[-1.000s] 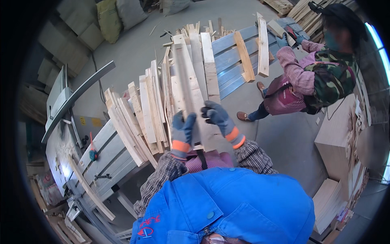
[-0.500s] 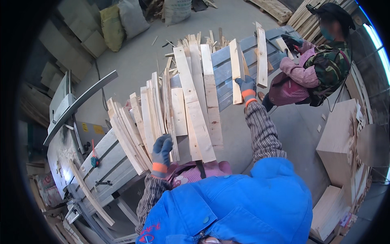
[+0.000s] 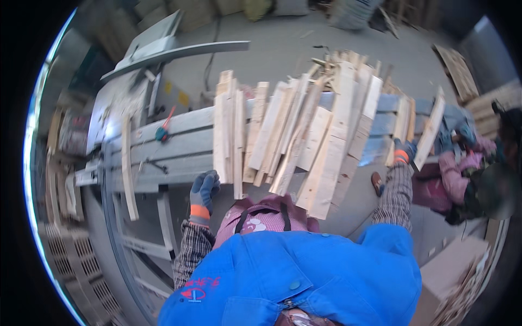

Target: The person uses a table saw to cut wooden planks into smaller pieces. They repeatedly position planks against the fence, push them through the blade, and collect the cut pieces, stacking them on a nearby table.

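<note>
My right hand (image 3: 404, 151), in a blue-grey glove with an orange cuff, is closed at the near end of a narrow wooden board (image 3: 402, 120) on the right part of the slatted bench. Motion smear hides its fingertips. My left hand (image 3: 204, 190), gloved alike, has its fingers curled and nothing visible in them. It hovers at the bench's front edge, just left of the near ends of the wooden strips (image 3: 222, 136). Longer boards (image 3: 340, 136) lie side by side across the middle, their near ends overhanging the edge.
The metal bench (image 3: 187, 126) carries a teal tape measure (image 3: 162, 133) and a loose strip (image 3: 128, 168) at left. Behind stands a machine with a long grey bar (image 3: 179, 53). A co-worker (image 3: 462, 179) stands at right by a slanting board (image 3: 430, 127). Sacks (image 3: 350, 13) sit behind.
The view has swung left, so the bench and boards appear farther right. My left hand has moved left, off the strip ends. My right hand stays by the same boards.
</note>
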`<move>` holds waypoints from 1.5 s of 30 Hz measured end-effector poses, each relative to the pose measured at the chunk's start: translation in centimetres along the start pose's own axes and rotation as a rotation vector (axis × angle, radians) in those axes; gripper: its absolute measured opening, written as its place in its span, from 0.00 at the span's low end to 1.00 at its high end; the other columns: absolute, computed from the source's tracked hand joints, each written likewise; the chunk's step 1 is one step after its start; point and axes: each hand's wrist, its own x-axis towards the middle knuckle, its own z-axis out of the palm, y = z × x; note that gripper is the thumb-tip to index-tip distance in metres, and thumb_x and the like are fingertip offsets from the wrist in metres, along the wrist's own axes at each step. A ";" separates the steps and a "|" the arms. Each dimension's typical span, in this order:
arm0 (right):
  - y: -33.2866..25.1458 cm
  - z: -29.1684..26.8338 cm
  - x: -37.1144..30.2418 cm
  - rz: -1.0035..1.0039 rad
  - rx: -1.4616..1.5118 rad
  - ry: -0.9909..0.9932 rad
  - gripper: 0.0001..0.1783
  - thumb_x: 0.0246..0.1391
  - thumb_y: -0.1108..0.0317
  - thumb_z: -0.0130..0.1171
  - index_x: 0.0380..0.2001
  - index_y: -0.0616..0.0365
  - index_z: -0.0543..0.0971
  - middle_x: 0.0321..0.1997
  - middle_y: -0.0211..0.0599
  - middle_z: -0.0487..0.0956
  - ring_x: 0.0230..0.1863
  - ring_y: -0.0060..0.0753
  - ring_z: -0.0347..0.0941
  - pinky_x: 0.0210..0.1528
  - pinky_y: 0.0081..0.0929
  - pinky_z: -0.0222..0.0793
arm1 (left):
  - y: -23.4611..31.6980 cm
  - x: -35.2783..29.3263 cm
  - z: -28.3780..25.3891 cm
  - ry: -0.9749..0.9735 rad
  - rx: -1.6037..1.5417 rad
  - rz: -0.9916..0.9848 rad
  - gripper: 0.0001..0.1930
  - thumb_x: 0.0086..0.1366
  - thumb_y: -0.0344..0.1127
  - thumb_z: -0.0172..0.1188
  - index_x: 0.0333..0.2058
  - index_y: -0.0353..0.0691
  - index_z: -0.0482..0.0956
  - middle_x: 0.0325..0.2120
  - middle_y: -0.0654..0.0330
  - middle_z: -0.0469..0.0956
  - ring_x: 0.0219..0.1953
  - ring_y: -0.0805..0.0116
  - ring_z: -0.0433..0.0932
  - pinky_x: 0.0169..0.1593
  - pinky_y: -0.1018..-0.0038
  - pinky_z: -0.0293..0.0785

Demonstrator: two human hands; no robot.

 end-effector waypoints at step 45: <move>-59.6 -20.0 -47.5 -0.287 1.218 -1.529 0.30 0.61 0.43 0.52 0.57 0.53 0.69 0.48 0.36 0.78 0.39 0.29 0.78 0.39 0.27 0.74 | -0.2 7.9 -27.3 -0.344 -0.248 0.042 0.36 0.51 0.34 0.70 0.58 0.34 0.67 0.45 0.56 0.76 0.45 0.68 0.75 0.48 0.73 0.74</move>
